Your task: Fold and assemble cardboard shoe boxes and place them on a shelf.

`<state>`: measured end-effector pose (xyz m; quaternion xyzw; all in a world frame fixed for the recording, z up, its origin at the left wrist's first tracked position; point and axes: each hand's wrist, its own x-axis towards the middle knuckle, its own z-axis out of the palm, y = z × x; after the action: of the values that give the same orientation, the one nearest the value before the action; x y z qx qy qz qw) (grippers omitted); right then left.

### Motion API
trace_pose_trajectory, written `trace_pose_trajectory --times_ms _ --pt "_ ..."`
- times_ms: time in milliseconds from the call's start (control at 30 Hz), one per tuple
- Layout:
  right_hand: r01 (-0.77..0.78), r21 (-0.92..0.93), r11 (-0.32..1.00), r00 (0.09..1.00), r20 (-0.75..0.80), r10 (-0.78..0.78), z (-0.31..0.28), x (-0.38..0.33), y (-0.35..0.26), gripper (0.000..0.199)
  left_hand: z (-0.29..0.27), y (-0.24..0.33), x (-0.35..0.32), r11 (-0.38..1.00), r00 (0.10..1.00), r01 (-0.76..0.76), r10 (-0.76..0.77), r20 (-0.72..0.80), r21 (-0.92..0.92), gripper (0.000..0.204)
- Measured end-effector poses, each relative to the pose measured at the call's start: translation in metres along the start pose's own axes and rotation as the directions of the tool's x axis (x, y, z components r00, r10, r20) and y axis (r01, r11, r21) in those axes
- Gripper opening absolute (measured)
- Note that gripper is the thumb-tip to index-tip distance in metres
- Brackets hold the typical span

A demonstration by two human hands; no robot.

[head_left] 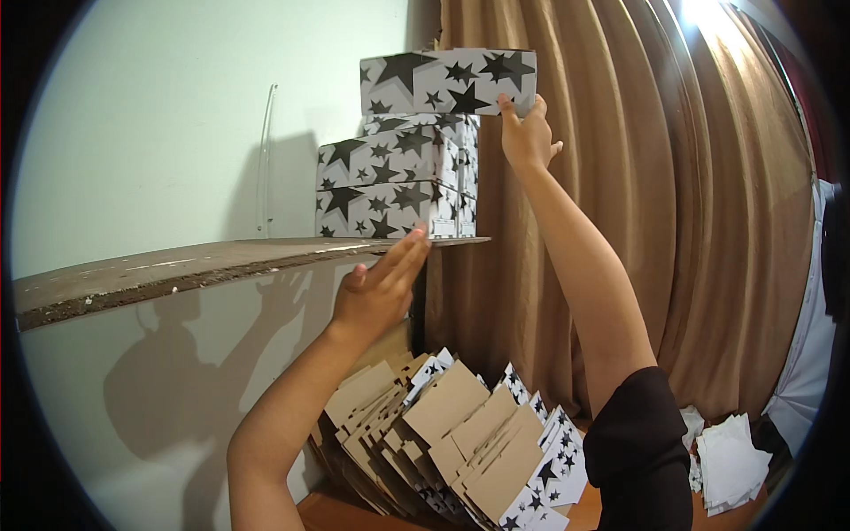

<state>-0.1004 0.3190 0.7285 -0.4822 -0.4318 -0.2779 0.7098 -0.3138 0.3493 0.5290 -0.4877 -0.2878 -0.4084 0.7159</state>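
My right hand (527, 133) is raised and grips the lower right corner of a white cardboard box (403, 84) printed with black and grey stars. That box is at the top of a stack, in front of or on another star box (381, 123); I cannot tell whether it rests there. Below it, two matching boxes (376, 159) stand one on the other at the right end of the shelf. My left hand (381, 283) is lower, its fingers stretched toward the bottom box's near right corner by the shelf edge. It holds nothing, and whether its fingertips touch that box is unclear.
A worn wooden shelf (177, 265) runs along the pale wall. Brown curtains (611, 177) hang to the right of the boxes. Below lie many flattened cardboard pieces (478, 425), some star-printed, on an orange-brown surface. White sheets (733, 465) are piled at the lower right.
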Motion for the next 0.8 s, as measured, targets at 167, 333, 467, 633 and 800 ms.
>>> trace_pose_trajectory --times_ms 167,333,467,633,800 --pt "-0.072 -0.027 0.997 0.997 -0.015 0.072 0.046 -0.015 -0.012 0.069 0.009 0.000 -0.002 1.000 0.998 -0.018 0.018 -0.066 -0.001 0.042" --pt "-0.118 0.139 0.983 0.992 0.057 0.111 0.075 -0.017 -0.019 0.073 0.014 -0.001 -0.003 0.998 0.993 -0.032 0.038 -0.115 0.053 0.042" --pt "-0.037 0.010 0.999 0.998 -0.055 0.037 0.095 -0.011 -0.015 0.066 0.020 -0.001 -0.002 1.000 0.989 -0.029 0.027 -0.143 -0.010 0.037" --pt "0.174 -0.025 0.984 0.984 -0.030 -0.175 0.105 -0.021 0.000 0.059 0.022 -0.006 -0.005 0.991 0.992 -0.062 0.049 -0.115 -0.116 0.036" --pt "0.199 -0.062 0.978 0.955 0.235 -0.180 0.118 -0.030 0.006 0.063 0.023 -0.004 -0.007 0.998 0.994 -0.042 0.037 -0.104 -0.038 0.038"
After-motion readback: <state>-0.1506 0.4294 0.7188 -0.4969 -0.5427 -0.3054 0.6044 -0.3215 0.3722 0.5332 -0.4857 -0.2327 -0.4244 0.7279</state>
